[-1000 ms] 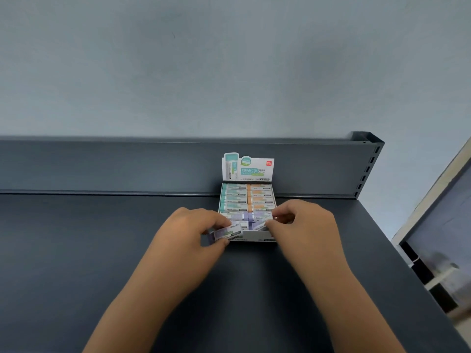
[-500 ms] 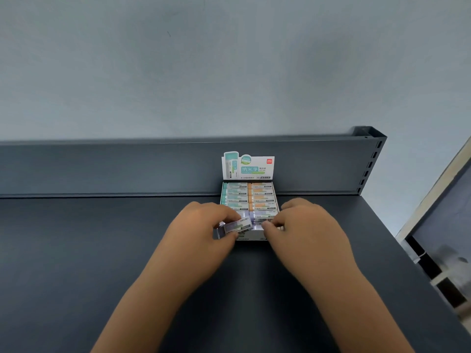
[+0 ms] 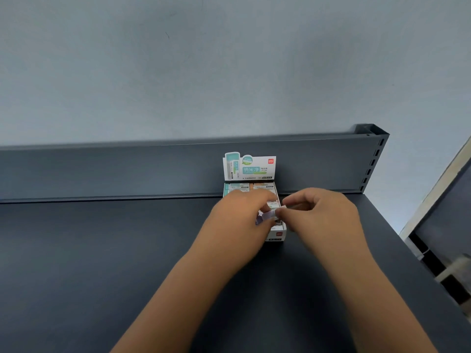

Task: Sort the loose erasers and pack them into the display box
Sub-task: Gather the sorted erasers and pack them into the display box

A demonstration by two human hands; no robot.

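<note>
The white display box (image 3: 277, 235) stands on the dark shelf against the back panel, its printed header card (image 3: 249, 166) upright behind it. Rows of teal and orange wrapped erasers (image 3: 251, 186) show at its far end; the near rows are hidden by my hands. My left hand (image 3: 237, 220) hovers over the box and pinches a purple-sleeved eraser (image 3: 266, 215) above the near end. My right hand (image 3: 321, 215) meets it from the right, thumb and forefinger gripping the same eraser's right end.
The dark grey shelf surface (image 3: 102, 263) stretches wide to the left and toward me. A raised back panel (image 3: 127, 171) runs behind the box. The shelf's right edge (image 3: 397, 250) drops off beside a slotted upright (image 3: 374, 161).
Both hands moved up over the box. The purple eraser, earlier held low at the box's front-left corner by my left hand, is now lifted above the box and pinched by both hands.
</note>
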